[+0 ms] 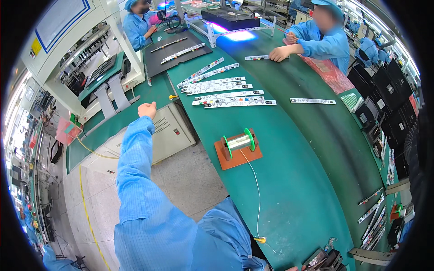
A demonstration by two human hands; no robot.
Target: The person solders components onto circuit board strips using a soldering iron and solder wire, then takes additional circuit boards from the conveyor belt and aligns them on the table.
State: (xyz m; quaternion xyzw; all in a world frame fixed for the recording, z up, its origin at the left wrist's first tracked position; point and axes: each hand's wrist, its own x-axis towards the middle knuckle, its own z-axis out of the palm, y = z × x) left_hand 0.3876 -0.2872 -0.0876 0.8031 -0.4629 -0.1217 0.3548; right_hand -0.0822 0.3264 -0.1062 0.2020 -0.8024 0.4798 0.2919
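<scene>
"Left of the green bench [289, 180], what is the left hand [147, 109] doing in the head view?"

"Reaching out at the end of a long sleeve, near the top of the white cabinet [168, 135]; I can't tell whether it touches. I'd judge the step a reach, with no handling visible."

"How is its grip?"

"The fingers look folded, but the palm side is hidden. I can't tell how far they close or whether they have hold of anything."

"And the right?"

"Only a sliver of the right hand [293, 268] seems to show at the lower edge, beside a dark metal fixture [316, 259]. Its grip can't be told."

"Where are the circuit strips [226, 86]?"

"Fanned on the bench, to the left hand's right and apart from it. The solder spool [238, 142] sits nearer the body."

"What would taking a strip call for?"

"Probably moving the hand rightward, parting the fingers and pinching one strip's edges without dragging its neighbours."
</scene>
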